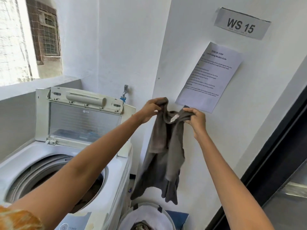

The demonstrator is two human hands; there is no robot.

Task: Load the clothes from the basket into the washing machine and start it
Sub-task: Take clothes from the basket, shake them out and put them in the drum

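A grey T-shirt (163, 156) hangs in the air, held up by its shoulders in front of the white wall. My left hand (152, 110) grips its left shoulder and my right hand (196, 118) grips the right one. Directly below it stands a white laundry basket (131, 214) with some clothing still in its bottom. To the left is the white top-loading washing machine (114, 183); its lid (83, 117) stands raised and dark clothes lie in the drum (54, 178).
The machine's control panel (73, 225) with a power button is at the bottom edge. A tap (125, 92) sticks out of the wall behind the machine. Paper sheets (211, 77) hang on the wall. A dark-framed door (269, 163) stands at the right.
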